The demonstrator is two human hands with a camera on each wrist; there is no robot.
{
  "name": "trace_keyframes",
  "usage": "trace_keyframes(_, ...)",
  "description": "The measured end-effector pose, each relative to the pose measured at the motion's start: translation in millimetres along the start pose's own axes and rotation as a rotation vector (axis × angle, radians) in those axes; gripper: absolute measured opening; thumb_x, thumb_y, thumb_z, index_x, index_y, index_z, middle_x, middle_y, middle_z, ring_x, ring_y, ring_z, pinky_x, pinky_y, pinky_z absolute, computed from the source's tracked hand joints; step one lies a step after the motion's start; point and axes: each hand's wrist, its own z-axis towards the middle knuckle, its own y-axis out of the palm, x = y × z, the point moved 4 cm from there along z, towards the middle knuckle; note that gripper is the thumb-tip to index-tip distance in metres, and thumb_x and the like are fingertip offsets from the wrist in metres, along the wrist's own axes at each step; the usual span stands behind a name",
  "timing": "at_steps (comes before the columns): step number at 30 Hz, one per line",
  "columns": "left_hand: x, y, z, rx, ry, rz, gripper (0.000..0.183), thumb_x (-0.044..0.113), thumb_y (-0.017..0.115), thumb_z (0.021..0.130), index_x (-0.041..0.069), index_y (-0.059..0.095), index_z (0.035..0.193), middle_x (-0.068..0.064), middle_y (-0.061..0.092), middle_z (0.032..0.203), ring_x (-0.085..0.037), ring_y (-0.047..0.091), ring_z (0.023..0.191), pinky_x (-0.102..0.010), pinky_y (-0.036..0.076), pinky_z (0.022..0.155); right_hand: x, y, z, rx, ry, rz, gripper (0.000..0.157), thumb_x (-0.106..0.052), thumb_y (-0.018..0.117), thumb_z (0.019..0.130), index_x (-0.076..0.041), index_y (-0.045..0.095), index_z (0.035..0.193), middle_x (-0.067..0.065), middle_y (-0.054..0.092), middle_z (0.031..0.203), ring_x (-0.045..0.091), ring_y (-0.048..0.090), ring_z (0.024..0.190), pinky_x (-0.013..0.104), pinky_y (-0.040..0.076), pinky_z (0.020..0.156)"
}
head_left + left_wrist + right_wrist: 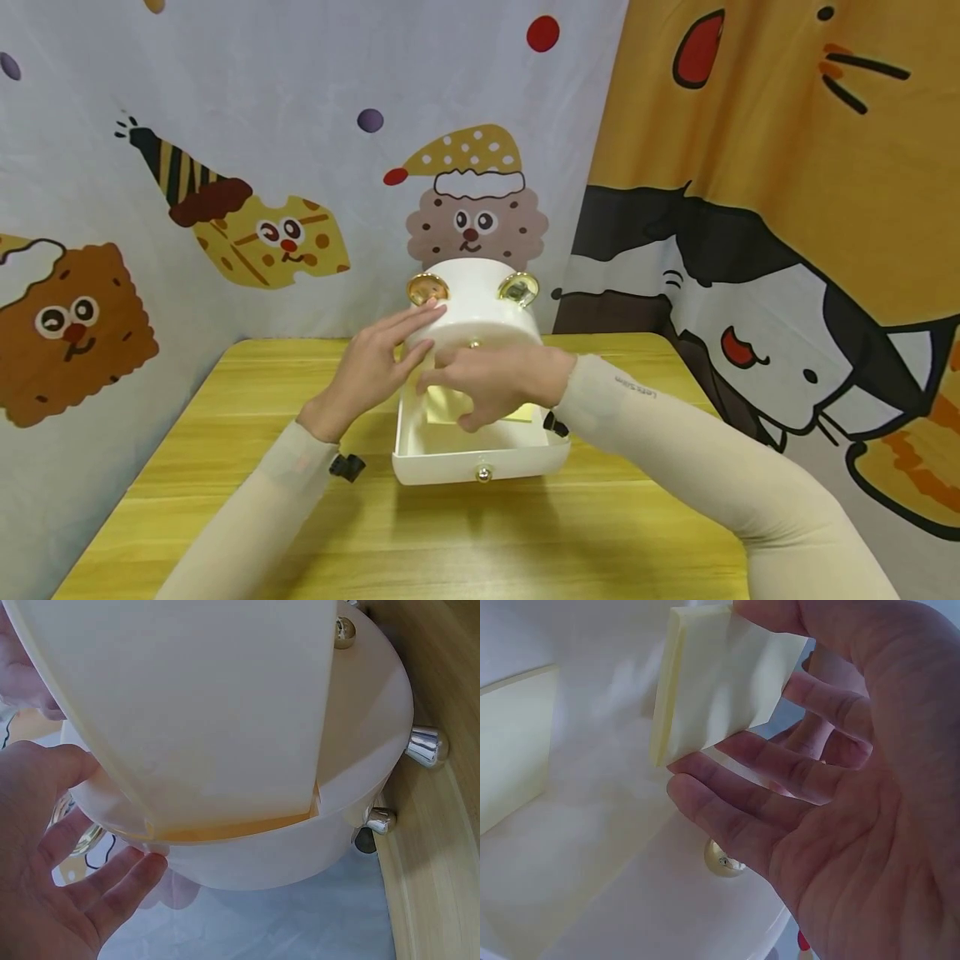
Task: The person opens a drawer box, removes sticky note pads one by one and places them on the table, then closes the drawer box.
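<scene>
A white round storage box [474, 287] with gold-rimmed ears stands on the table, its drawer [480, 467] pulled out toward me. My left hand [367, 362] holds the box's left side. In the left wrist view its thumb lies against the front face, the fingers [124, 889] around the edge. Over the drawer, my right hand [498, 379] pinches a pale yellow sticky-note pad [727, 682] between thumb and fingers, seen in the right wrist view. A second yellow pad [514, 750] lies inside the drawer. From the head view, the right hand hides part of the drawer's inside.
The box stands on short metallic feet [427, 746] on a wood-grain table [285, 500]. A gold knob [483, 473] sits on the drawer front, and another knob [724, 857] is on the box face. Behind the table hangs a printed cartoon curtain [300, 83].
</scene>
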Motion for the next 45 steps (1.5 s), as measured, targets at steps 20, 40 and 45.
trace_keyframes(20, -1.5, -0.3, 0.3, -0.01, 0.001, 0.006, 0.054, 0.018, 0.08, 0.113, 0.024, 0.069, 0.165, -0.006, 0.067, 0.171, -0.012, 0.047, 0.063, -0.026, 0.045, 0.057, 2.7, -7.8, -21.4, 0.186, -0.091, 0.037, 0.069, -0.025, 0.092, 0.096, -0.019, 0.066, 0.159, 0.008, 0.074, 0.141, 0.024, 0.074, 0.121, 0.041, 0.063, 0.107)
trace_keyframes(40, -2.5, 1.2, -0.6, 0.003, 0.013, -0.004, 0.052, 0.017, 0.08, 0.113, 0.023, 0.07, 0.164, -0.007, 0.068, 0.17, -0.004, 0.042, 0.056, -0.026, 0.046, 0.055, 10.7, -8.4, -49.5, 0.297, -0.105, 0.087, 0.068, -0.021, 0.092, 0.094, -0.019, 0.068, 0.157, 0.007, 0.072, 0.143, 0.021, 0.069, 0.124, 0.041, 0.062, 0.11)
trace_keyframes(45, -1.3, 0.9, 0.2, 0.0, 0.013, -0.009, 0.052, 0.017, 0.08, 0.113, 0.022, 0.07, 0.164, -0.007, 0.067, 0.171, -0.004, 0.043, 0.057, -0.026, 0.046, 0.056, 11.9, -8.6, -55.4, 0.317, -0.111, 0.113, 0.068, -0.019, 0.092, 0.093, -0.017, 0.069, 0.156, 0.008, 0.071, 0.144, 0.022, 0.068, 0.125, 0.042, 0.062, 0.111)
